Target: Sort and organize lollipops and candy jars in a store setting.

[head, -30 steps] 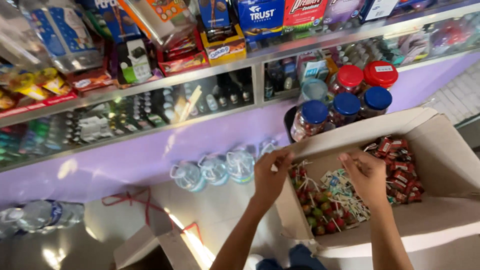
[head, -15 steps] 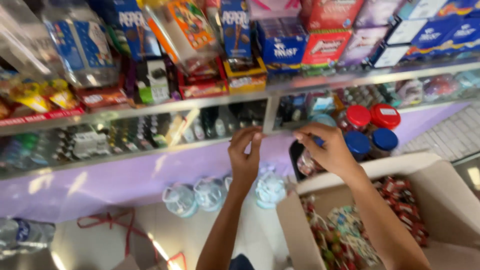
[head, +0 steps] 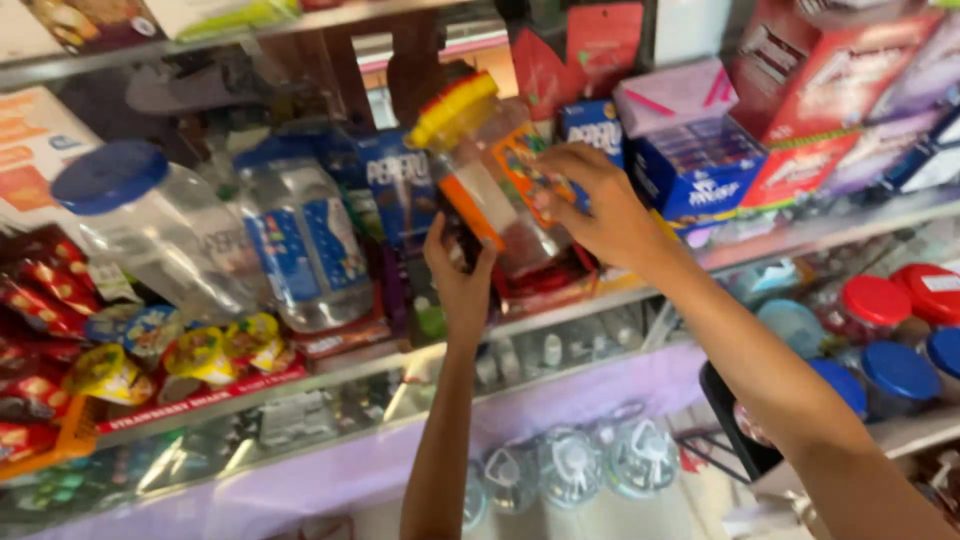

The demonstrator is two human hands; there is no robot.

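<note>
- A clear plastic jar with a yellow lid (head: 480, 170) sits tilted on the shop's glass shelf (head: 560, 310), its lid leaning up and to the left, its base down toward the right; an orange band runs across its side.
- The left hand (head: 458, 275) comes up from below and grips the jar's lower left side, fingers wrapped against the plastic and pressing on it.
- The right hand (head: 600, 205) reaches in from the right and lies over the jar's right side, fingers curled and closed on it; the picture is blurred, so the exact finger contact is unclear.
- Just left of the jar stands a clear jar with a blue label (head: 300, 250), and further left a larger clear jar with a blue lid (head: 150, 225) lies tipped over.
- At the far left, red snack packets (head: 40, 300) and small yellow-topped cups (head: 200, 350) crowd the shelf edge.
- Right of the jar, behind the right hand, blue boxes (head: 700, 160) and red boxes (head: 810, 110) are stacked.
- Lower right, on a shelf below, stand jars with red lids (head: 880, 300) and blue lids (head: 900, 370).
- Below the shelf, near the arms, round clear containers (head: 570, 465) sit in a row against a pale purple surface (head: 330, 465).
</note>
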